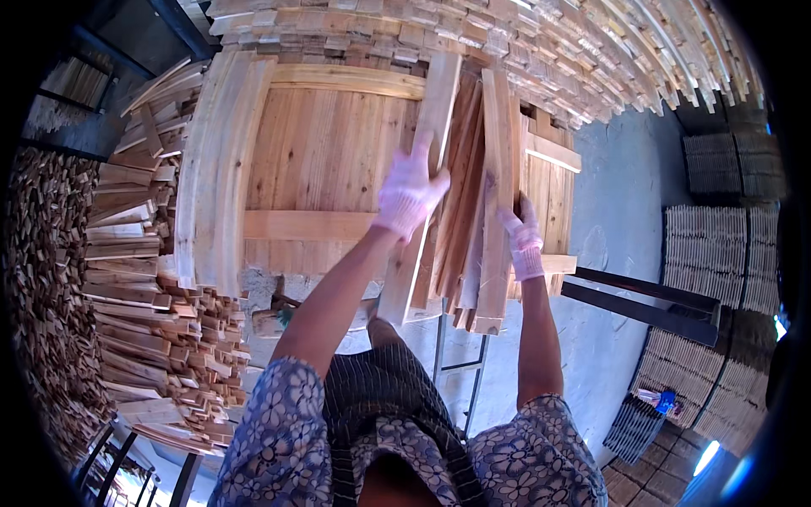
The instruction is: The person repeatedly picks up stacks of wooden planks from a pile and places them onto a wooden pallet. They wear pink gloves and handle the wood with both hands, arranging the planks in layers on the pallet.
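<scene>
Both my hands wear pale knit gloves. My left hand [411,193] grips a long pale wooden plank [407,275] that slants across the wooden panel [325,139]. The thumb lies toward its right side, with a finger along its face. My right hand [522,238] is closed at the right edge of another plank [497,160], fingers partly hidden. Between these two planks lie several darker, reddish-brown boards [460,177], roughly lengthwise to me. The panel of joined boards has crosspieces and lies under them.
Long pale planks [218,169] lie on the panel's left end. Heaps of wood offcuts [135,338] fill the left side. Stacked timber [405,29] stands beyond the panel. A black metal frame [646,304] juts out right, with bundled wood stacks [705,253] farther right.
</scene>
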The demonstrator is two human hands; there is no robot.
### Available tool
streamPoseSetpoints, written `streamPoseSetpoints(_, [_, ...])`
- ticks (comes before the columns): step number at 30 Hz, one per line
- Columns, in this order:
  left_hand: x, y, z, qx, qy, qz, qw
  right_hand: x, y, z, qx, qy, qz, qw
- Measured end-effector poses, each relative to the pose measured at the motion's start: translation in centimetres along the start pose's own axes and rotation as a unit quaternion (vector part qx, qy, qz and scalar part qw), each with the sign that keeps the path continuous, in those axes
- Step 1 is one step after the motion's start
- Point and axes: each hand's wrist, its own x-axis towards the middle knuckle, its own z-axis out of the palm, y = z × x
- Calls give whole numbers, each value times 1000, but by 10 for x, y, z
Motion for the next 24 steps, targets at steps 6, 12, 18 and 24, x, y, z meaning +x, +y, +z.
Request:
streamPoseSetpoints(6, [38, 9, 42, 91, -80, -67, 990, 15, -5, 2, -75, 23, -47, 996])
streamPoseSetpoints(12, [18, -23, -20, 90, -82, -44, 992, 0, -31, 21, -176, 44, -31, 983])
streamPoseSetpoints(18, [13, -97, -150, 168, 19, -67, 983, -34, -73, 136, -162, 34, -81, 983])
streamPoseSetpoints(24, [25, -135, -154, 302, 56, -81, 948, -40, -106, 291, -590, 57, -128, 795])
